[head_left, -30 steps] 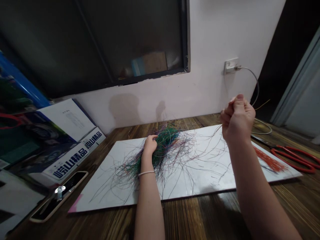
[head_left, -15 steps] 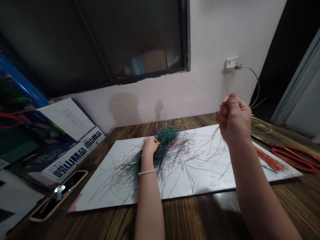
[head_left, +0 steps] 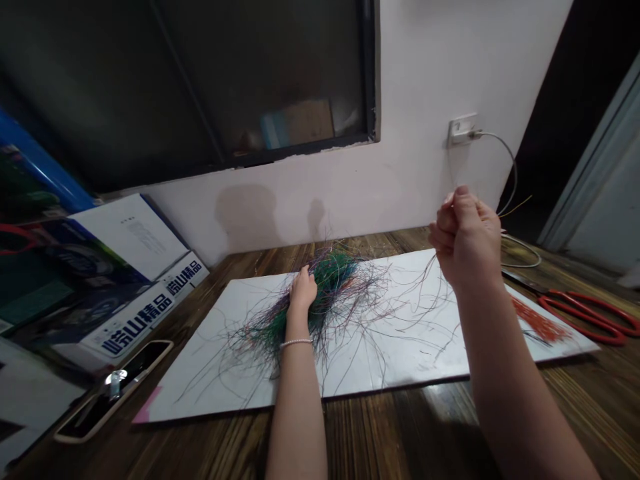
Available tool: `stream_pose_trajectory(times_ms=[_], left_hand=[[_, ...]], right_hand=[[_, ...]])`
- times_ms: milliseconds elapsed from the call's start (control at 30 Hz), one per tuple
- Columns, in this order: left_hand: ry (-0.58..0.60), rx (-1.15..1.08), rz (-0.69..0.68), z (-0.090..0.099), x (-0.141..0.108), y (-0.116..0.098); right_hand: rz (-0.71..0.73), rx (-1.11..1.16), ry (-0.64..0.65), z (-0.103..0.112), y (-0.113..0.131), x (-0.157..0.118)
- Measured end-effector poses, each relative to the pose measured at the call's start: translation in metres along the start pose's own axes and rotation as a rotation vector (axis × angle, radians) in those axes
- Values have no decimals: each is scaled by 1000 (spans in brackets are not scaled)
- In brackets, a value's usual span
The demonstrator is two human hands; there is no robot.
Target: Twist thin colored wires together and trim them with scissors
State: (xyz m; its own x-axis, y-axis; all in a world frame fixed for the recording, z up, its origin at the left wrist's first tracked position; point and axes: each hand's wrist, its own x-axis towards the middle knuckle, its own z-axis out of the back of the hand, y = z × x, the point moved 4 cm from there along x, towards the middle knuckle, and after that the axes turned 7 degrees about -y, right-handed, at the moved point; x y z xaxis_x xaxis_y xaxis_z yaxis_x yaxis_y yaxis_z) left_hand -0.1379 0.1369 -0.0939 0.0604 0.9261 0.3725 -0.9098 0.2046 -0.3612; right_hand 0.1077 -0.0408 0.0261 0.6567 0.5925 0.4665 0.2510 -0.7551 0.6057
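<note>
A tangled heap of thin coloured wires (head_left: 333, 283), mostly green, blue and purple, lies on a white board (head_left: 400, 363). My left hand (head_left: 303, 291), with a beaded bracelet at the wrist, rests on the heap's left part; one finger stretches forward and the fingers look apart, though the heap side is partly hidden. Raised above the board's right part is my right hand (head_left: 467, 237), closed in a fist with the thumb over the fingers. A thin yellow wire (head_left: 517, 205) sticks out behind that fist, so it appears to be held there.
Red-handled scissors (head_left: 590, 319) lie at the right, beside a bundle of orange wires (head_left: 540, 320) on the board. A phone (head_left: 117, 390) and printed boxes (head_left: 145, 313) are at the left. A white cable (head_left: 515, 167) runs from the wall socket (head_left: 463, 130).
My left hand has shifted slightly forward over the wires and turned, from a pinch to one finger stretched out. The right fist stays nearly where it was.
</note>
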Motion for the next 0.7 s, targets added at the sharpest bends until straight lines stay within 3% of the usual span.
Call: stream_pose_trajectory(times_ms=[133,700], left_hand=[[8,-27,7,-7,-2,2],[6,-218,-21,-9,8,6]], right_hand=[[-4,-10,11,0,0,0],[-60,-19,39,-2,-3,0]])
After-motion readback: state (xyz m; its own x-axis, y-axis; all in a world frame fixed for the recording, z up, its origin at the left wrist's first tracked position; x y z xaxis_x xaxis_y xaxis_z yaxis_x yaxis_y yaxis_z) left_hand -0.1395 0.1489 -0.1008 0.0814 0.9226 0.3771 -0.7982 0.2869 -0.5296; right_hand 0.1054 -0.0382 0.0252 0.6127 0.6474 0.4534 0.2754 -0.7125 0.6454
